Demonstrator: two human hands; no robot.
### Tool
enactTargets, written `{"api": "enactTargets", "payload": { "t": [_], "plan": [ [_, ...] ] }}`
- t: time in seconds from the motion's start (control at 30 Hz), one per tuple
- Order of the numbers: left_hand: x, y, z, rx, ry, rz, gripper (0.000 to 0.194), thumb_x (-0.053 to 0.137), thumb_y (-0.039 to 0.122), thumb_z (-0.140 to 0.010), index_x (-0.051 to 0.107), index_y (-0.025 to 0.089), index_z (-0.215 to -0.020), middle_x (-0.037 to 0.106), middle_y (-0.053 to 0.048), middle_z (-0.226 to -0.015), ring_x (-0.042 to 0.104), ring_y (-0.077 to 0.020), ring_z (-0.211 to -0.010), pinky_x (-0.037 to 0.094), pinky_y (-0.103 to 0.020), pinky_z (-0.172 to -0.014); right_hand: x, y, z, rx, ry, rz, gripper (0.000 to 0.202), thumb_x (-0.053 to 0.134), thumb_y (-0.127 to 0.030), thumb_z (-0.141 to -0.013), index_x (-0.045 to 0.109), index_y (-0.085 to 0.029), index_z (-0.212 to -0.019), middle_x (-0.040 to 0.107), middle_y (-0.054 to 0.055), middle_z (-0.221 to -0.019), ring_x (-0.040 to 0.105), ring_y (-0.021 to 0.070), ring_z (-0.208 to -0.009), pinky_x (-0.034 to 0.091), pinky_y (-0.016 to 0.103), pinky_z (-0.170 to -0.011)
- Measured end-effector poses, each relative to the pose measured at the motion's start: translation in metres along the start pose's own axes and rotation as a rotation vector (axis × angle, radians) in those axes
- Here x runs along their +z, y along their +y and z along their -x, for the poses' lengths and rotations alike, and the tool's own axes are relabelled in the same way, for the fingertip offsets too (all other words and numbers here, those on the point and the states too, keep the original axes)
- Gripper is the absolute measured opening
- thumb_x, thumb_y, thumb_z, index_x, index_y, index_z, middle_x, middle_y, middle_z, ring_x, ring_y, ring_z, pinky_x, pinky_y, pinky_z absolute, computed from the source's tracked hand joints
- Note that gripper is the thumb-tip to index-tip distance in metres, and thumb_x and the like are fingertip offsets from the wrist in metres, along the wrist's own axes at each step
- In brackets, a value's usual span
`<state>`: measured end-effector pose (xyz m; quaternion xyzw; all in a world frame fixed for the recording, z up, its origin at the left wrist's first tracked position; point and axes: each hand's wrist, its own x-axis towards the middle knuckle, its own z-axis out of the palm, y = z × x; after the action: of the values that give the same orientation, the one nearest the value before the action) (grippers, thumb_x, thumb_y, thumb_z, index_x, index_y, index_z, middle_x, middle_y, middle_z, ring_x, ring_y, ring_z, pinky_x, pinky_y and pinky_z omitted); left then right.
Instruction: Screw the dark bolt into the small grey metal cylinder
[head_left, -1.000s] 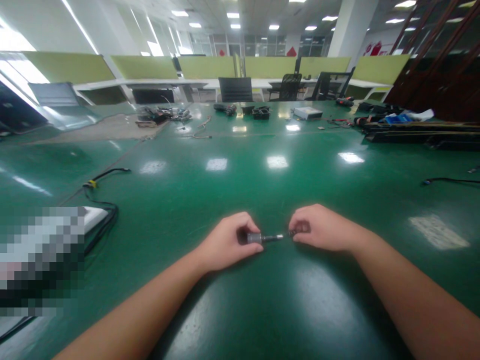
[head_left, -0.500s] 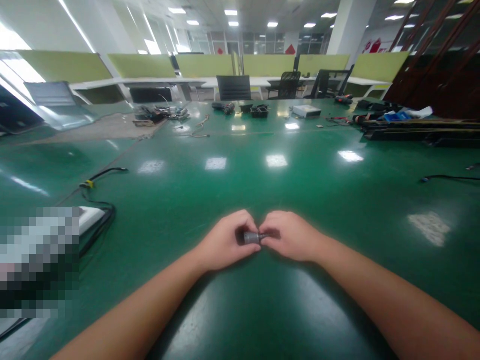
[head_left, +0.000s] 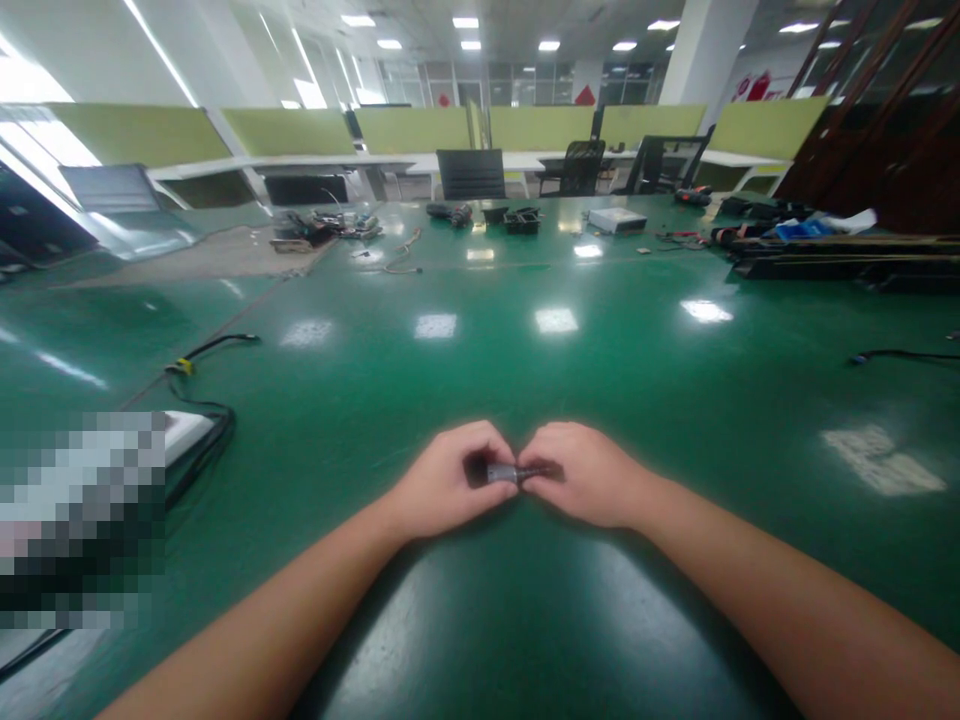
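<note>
Close above the green tabletop (head_left: 420,390), my two hands meet at their fingertips. My left hand (head_left: 442,485) is closed on a small grey cylinder (head_left: 502,473), gripped between thumb and curled fingers. A thin dark piece (head_left: 540,471) runs in line with the cylinder's right end, pinched by the thumb and fingers of my right hand (head_left: 592,478). The fingers partly cover both parts. I cannot tell whether the two are joined or only touching, and their exact kind is too small to make out.
On the left lies a pixelated pale device (head_left: 187,432) beside a black cable (head_left: 214,440). Across the far side are a heap of parts (head_left: 322,230), a silver box (head_left: 616,220) and dark strips (head_left: 817,262). Another black cable (head_left: 904,354) lies at the right edge.
The grey cylinder shows slightly narrower and a little further left in my left hand. My hands stay nearly in place, and the camera view has shifted slightly.
</note>
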<state>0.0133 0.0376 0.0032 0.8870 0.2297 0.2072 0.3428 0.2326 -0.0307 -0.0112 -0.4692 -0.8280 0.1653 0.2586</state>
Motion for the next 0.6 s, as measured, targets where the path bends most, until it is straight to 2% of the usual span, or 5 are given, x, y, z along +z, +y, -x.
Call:
{"api": "enactTargets", "payload": {
  "t": [0.6],
  "plan": [
    [-0.0041,0.0000,0.0000,-0.026,-0.038,0.002,0.012,0.073,0.024,-0.084,0.067,0.017,-0.092,0.066,-0.002,-0.090,0.061,-0.0160,-0.083,0.046,-0.028,-0.077,-0.0057,-0.0004,0.0034,0.019,-0.009,-0.015,0.005,0.069,-0.019,-0.086,0.069,-0.019,-0.091,0.066,0.001,-0.084,0.056,0.0150,-0.079,0.041,0.026,-0.070]
  ]
}}
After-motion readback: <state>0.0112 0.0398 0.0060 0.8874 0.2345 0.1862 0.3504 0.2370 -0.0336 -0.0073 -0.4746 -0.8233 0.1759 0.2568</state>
